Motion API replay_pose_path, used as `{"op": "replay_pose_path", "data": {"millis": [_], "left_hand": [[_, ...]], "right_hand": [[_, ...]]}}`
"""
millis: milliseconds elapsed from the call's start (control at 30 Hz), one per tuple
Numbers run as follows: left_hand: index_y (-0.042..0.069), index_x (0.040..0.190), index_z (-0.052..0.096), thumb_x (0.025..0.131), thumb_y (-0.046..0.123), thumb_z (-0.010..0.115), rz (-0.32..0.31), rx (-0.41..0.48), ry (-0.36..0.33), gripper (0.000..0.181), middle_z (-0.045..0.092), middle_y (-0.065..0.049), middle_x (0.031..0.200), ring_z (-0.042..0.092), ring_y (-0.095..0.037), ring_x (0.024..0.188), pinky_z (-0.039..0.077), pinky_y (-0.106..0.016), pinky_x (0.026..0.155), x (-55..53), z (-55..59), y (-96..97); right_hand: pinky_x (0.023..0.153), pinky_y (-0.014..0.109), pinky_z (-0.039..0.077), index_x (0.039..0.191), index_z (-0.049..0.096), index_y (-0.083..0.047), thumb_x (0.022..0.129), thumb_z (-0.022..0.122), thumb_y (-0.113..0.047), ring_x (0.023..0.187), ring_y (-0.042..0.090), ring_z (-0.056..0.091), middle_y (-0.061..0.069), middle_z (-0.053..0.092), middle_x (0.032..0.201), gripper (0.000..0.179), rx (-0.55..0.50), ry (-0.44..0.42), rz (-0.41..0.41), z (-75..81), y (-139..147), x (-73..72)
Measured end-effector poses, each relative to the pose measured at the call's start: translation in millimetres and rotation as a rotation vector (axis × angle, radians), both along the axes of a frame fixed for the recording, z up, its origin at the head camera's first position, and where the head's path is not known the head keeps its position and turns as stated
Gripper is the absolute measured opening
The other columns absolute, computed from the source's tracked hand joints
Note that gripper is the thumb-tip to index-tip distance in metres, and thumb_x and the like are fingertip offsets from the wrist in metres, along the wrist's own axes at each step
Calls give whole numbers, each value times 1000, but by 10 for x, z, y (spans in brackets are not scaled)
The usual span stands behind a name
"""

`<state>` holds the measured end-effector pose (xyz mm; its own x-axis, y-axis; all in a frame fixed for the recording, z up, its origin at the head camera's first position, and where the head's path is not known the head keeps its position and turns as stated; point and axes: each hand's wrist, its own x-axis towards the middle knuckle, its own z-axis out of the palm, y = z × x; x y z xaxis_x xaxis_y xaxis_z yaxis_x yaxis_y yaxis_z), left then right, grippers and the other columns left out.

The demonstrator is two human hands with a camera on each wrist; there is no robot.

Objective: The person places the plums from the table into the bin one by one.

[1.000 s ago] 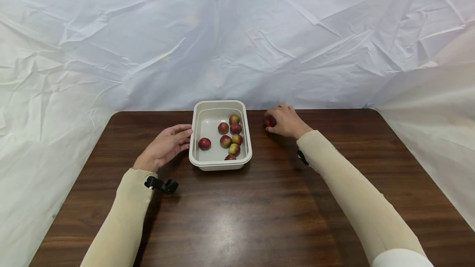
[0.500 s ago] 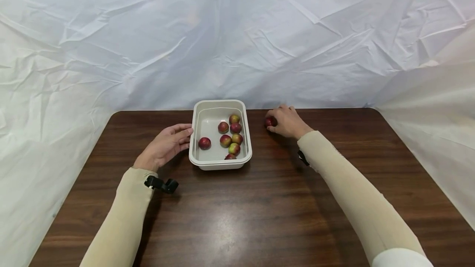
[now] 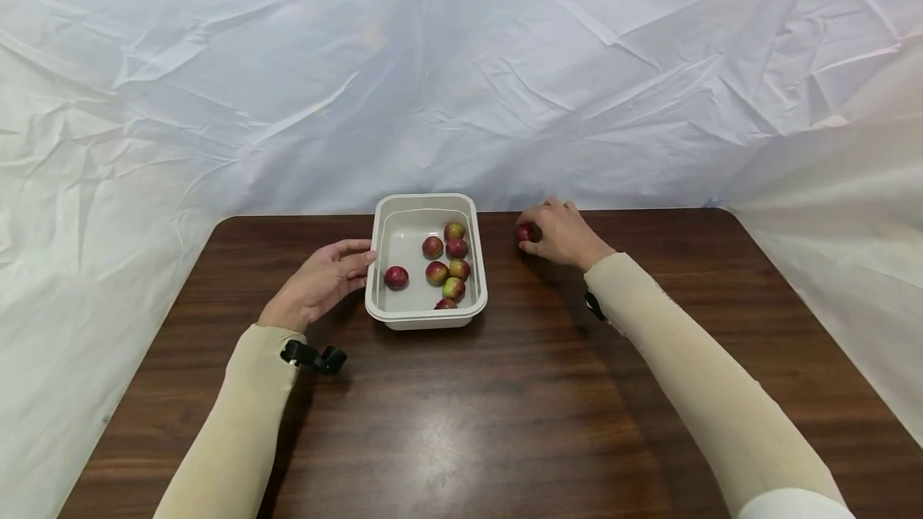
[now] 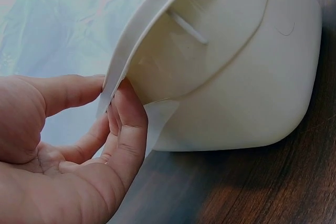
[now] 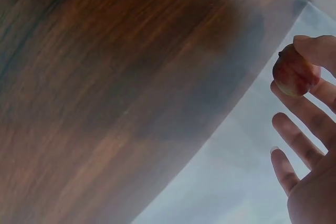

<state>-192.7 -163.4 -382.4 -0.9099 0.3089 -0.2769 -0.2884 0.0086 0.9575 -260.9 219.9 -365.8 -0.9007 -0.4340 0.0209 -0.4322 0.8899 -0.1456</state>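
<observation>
My left hand [image 3: 320, 287] pinches the left rim of a cream plastic tub [image 4: 236, 98], thumb outside and fingers beneath the lip. Inside the tub lie several small round fruits, such as a red one [image 3: 397, 278] at the left and a yellow-green and red one [image 3: 453, 289] at the right. To the right of the tub, my right hand [image 3: 562, 235] holds one small red fruit [image 5: 295, 72], plum-like, with a short nub on it. The thumb and first fingers pinch it, while the other fingers [image 5: 295, 136] spread out loosely.
The dark wooden tabletop [image 3: 447, 423] carries the tub near its far edge. White sheeting [image 3: 461, 86] hangs behind the table and along both sides. A black camera mount [image 3: 313, 357] sticks out from the left wrist.
The right hand, with the red fruit, has shifted very slightly up and to the right. The left hand keeps its place at the tub's rim.
</observation>
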Motion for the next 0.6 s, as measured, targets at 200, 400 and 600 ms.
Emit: {"op": "replay_pose_path", "data": {"millis": [200,400,600], "left_hand": [[2,144,33,97,26,58,4,0,-1,58,45,-20,141,56,-22,120,53,-23,88,-4,-7,-17],[3,144,34,98,25,57,9,1,-2,57,42,-22,143,54,-24,122,54,-23,87,-10,-11,-16],[4,143,35,98,26,58,5,10,-13,55,43,-20,142,55,-23,122,54,-24,89,-25,-28,-10]], "right_hand": [[101,54,32,122,64,-16,87,71,-34,122,29,44,4,64,123,41,3,25,26,81,-30,44],[96,52,34,120,65,-17,87,71,-37,118,27,46,1,66,119,39,-22,55,57,180,-84,102],[94,49,34,118,65,-19,86,71,-38,116,25,46,-1,67,116,37,-27,79,85,263,-121,172]]}}
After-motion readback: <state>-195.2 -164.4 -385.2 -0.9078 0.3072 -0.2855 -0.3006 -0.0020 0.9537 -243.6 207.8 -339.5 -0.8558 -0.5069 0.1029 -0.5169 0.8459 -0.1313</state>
